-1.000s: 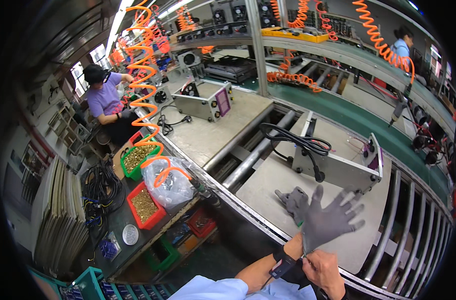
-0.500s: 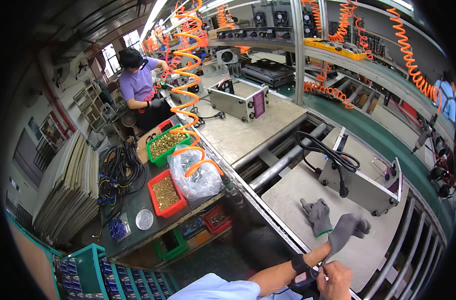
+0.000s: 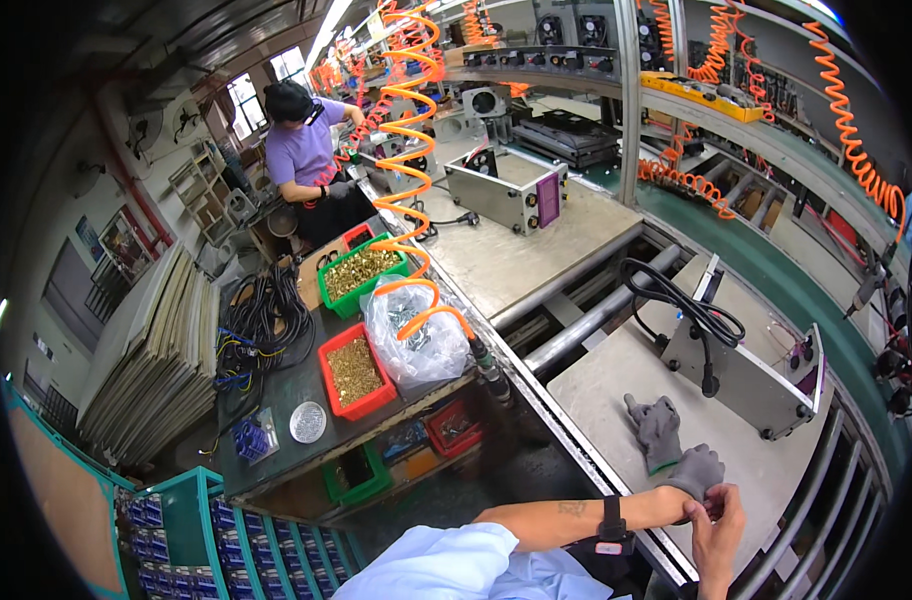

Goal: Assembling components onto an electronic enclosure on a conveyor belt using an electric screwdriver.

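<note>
A grey work glove (image 3: 698,463) covers my left hand (image 3: 692,474), whose fingers look loosely curled with nothing visible in them. At its wrist, the bare fingers of my right hand (image 3: 718,518) pinch the glove's cuff. A second grey glove (image 3: 658,430) with a green edge lies flat on the metal plate (image 3: 601,385), right beside my left hand. Beyond both hands on that plate stands an open metal casing (image 3: 741,375), with a coiled black power cord (image 3: 684,310) resting over its side. My left forearm wears a black wrist strap (image 3: 613,520).
At left, a bench holds a red bin (image 3: 354,372) and a green bin (image 3: 361,278) of brass-coloured parts, a plastic bag (image 3: 416,335) and black cables (image 3: 261,325). An orange coiled hose (image 3: 416,150) hangs above. Rollers (image 3: 811,500) lie at right. A co-worker (image 3: 301,155) stands at far left.
The view has shifted, so the scene sits further right and lower. My right hand has moved up from the left wrist strap to the glove's cuff. My left hand has drawn nearer the loose glove.
</note>
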